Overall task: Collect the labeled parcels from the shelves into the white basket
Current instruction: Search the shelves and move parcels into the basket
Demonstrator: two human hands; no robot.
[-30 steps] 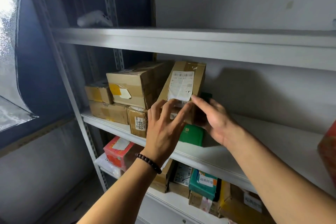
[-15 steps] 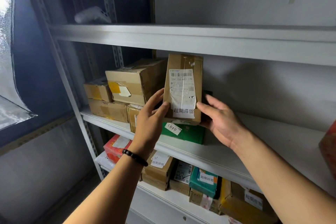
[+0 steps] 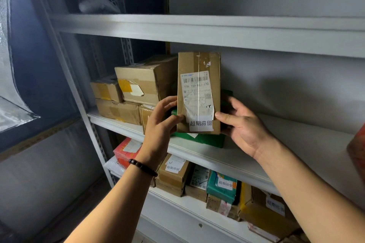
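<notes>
A tall brown cardboard parcel (image 3: 198,77) with a white shipping label and a printed sticker stands upright on a green box (image 3: 203,140) on the middle shelf (image 3: 237,156). My left hand (image 3: 161,124) grips the parcel's lower left edge with thumb in front and fingers behind. My right hand (image 3: 241,124) holds its lower right edge the same way. The white basket is not in view.
Brown boxes (image 3: 146,81) are stacked at the shelf's left end. The lower shelf holds a red parcel (image 3: 124,152), labelled brown boxes (image 3: 173,173) and a teal parcel (image 3: 221,187). A white bag (image 3: 96,4) lies on the top shelf. A red object (image 3: 357,150) sits at the right edge.
The parcel went from leaning against the stack to standing upright, its label facing me. Both hands shifted to grip its lower sides.
</notes>
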